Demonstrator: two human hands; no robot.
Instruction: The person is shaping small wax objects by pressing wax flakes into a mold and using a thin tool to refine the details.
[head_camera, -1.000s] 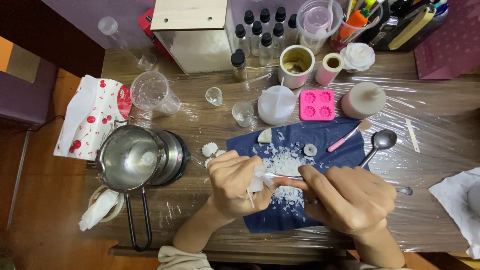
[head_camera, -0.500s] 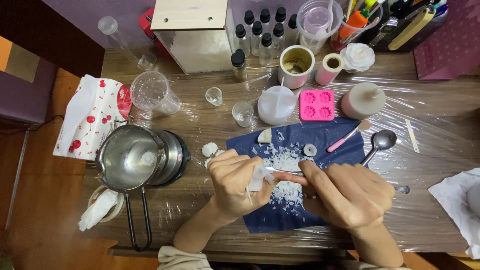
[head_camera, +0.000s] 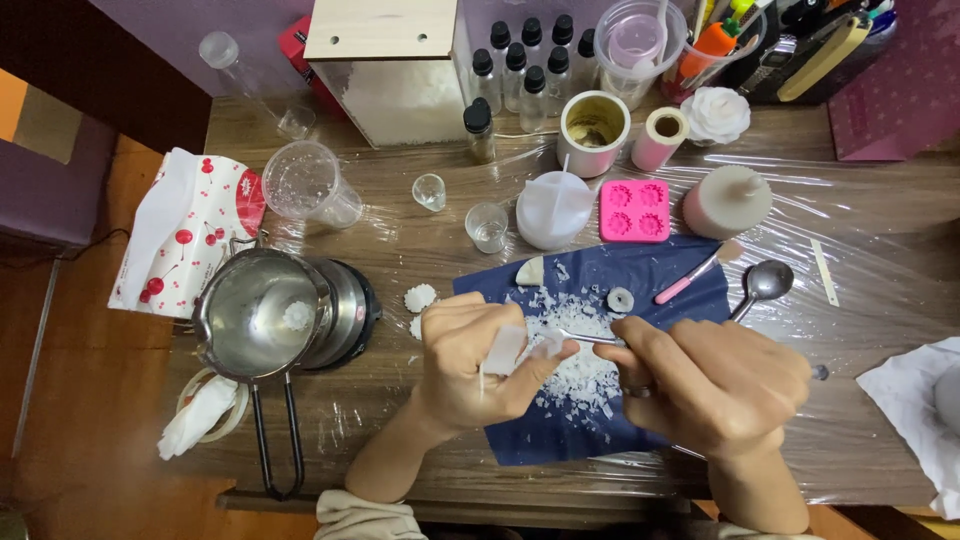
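Wooden table (head_camera: 900, 300), one blue mat (head_camera: 690, 262), left hand (head_camera: 470, 365) gripping wax piece (head_camera: 505, 350), right hand (head_camera: 715, 385) gripping blade (head_camera: 590, 338)

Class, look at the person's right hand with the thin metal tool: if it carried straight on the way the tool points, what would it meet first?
The right hand points its metal tool leftward; first in line is the white wax piece pinched in the left hand. The tip looks to be at it already, though depth is unclear.

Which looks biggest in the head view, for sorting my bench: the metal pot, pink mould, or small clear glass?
1. Metal pot
2. Pink mould
3. Small clear glass
All stand on the same table, so nearness hardly skews this.
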